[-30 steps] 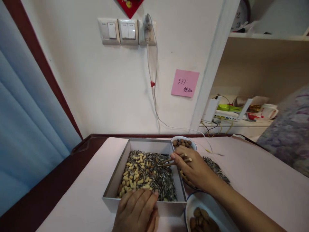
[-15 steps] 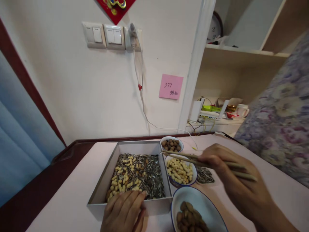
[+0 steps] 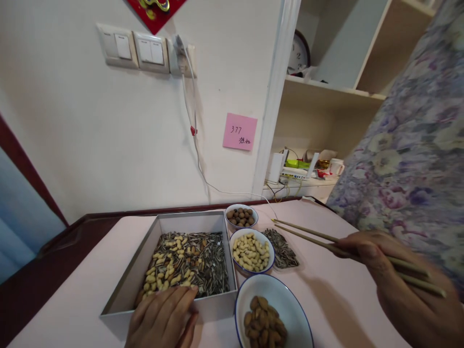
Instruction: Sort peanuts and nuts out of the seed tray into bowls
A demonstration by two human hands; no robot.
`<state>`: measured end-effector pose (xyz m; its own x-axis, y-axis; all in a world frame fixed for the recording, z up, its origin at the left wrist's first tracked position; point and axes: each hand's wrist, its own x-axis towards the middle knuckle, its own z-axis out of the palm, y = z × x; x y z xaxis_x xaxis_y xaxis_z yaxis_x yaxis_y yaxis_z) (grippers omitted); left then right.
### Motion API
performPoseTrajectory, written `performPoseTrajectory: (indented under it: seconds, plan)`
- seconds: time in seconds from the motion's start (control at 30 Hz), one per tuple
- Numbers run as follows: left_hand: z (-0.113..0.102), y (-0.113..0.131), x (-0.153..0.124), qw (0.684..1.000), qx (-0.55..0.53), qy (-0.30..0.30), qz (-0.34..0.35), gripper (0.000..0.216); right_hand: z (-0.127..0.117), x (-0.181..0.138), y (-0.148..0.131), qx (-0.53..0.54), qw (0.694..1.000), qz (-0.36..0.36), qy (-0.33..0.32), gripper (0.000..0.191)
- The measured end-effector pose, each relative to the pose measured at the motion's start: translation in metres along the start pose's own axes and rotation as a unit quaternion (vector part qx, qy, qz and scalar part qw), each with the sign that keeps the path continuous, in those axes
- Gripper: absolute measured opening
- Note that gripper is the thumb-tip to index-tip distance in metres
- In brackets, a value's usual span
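peanuts (image 3: 251, 253) fill bowl (image 3: 268, 253) beside box (image 3: 216, 308).

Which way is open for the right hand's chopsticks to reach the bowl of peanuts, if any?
Probably yes: the right hand holds the chopsticks above bare table, nothing between their tips and the open-topped bowl of peanuts.

1. Pink sticky note (image 3: 239, 132) on the wall, up and left of the chopsticks' tips: handwritten "377", with two small handwritten characters beneath, too small to read.
2. Clock (image 3: 299, 52) on the shelf above: a "2" on its face, other numerals hidden.
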<state>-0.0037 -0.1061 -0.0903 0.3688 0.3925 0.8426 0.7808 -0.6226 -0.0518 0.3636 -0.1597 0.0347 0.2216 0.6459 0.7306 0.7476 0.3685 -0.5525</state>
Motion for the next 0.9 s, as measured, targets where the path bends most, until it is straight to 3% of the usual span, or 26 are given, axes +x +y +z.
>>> performPoseTrajectory:
  seconds: [0.23, 0.43, 0.6, 0.77, 0.9]
  plan:
    - [-0.001, 0.009, -0.002, 0.999, -0.026, 0.005, -0.045, 0.022, 0.031, 0.006, -0.020, 0.089, 0.995, -0.018, -0.039, 0.020]
    - [0.000, 0.012, -0.001, 0.998, -0.032, 0.021, -0.047, 0.023, 0.087, 0.023, -0.034, 0.160, 0.968, -0.034, -0.188, 0.028]
    - [-0.004, 0.014, 0.000, 0.998, -0.033, 0.001, -0.044, 0.026, 0.134, 0.034, -0.044, 0.134, 0.945, -0.051, -0.293, 0.037]
    - [-0.005, 0.016, 0.000, 0.998, -0.041, -0.006, -0.046, 0.027, 0.168, 0.035, -0.043, 0.110, 0.935, -0.075, -0.327, 0.034]
    - [-0.005, 0.016, 0.003, 0.998, -0.040, -0.003, -0.039, 0.024, 0.180, 0.034, -0.039, 0.102, 0.936, -0.082, -0.326, 0.034]
